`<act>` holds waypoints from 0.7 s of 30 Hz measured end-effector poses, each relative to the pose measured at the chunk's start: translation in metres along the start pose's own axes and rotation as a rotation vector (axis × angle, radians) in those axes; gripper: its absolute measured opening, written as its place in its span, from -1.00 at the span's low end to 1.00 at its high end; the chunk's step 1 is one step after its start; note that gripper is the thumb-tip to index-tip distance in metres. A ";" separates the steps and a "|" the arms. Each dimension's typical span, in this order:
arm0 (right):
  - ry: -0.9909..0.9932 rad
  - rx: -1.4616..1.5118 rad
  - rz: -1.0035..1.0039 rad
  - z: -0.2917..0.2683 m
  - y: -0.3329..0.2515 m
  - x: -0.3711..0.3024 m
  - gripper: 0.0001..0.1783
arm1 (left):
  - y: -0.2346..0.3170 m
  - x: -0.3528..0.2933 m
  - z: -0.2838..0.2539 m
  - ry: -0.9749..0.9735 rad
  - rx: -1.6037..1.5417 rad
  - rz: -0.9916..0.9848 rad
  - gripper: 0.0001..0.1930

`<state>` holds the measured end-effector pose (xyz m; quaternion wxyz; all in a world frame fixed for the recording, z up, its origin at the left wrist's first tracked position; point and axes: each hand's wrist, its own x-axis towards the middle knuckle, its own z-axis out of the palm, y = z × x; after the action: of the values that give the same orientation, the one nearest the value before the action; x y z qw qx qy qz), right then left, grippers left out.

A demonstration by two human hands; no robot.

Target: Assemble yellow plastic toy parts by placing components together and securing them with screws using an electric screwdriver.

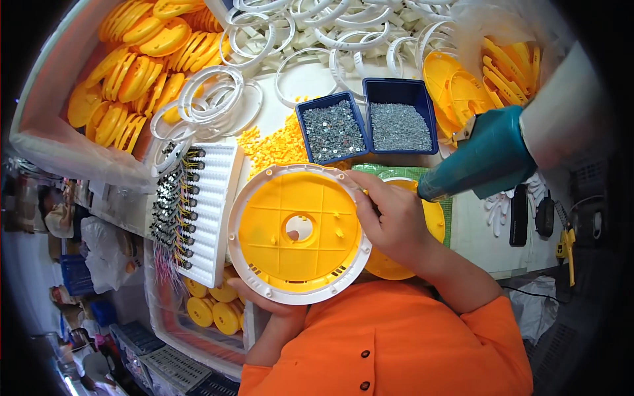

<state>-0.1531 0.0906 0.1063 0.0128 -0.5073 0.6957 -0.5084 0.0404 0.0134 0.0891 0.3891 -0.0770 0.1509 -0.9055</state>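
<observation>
A round yellow disc point(264, 204) with a hole at its centre sits inside a white ring point(236, 257), which has small holes around its rim. My left hand point(281, 310) grips this piece from below at its lower edge, with most of the fingers hidden behind it. At the upper right of the rim, my right hand point(393, 218) is closed, its fingertips pressed together against the ring. Whatever small thing they pinch is too small to tell. Under my right forearm, another yellow disc point(389, 265) lies partly covered on a green mat point(447, 214).
Two blue bins point(401, 82) of small metal parts stand ahead, beside loose yellow bits point(281, 142). White rings point(214, 92) are heaped behind. Left are a box of yellow discs point(30, 132) and a white foam tray point(224, 171) with wired parts. A teal tapered tool point(485, 155) juts in from the right.
</observation>
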 end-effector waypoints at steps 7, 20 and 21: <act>-0.043 -0.117 0.003 -0.005 0.003 -0.006 -0.70 | -0.002 -0.019 -0.003 -0.027 1.261 0.082 -0.33; -0.463 0.391 0.297 -0.050 0.006 -0.005 -0.59 | 0.048 0.045 0.040 -0.088 1.903 0.080 -0.50; -0.480 0.350 0.235 -0.053 0.006 -0.004 -0.60 | 0.047 0.050 0.048 -0.041 2.025 -0.046 -0.59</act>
<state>-0.1840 0.1305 0.1254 0.3223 -0.5192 0.6286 -0.4812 0.0501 -0.0637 0.1196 0.2565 0.2708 -0.6960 -0.6135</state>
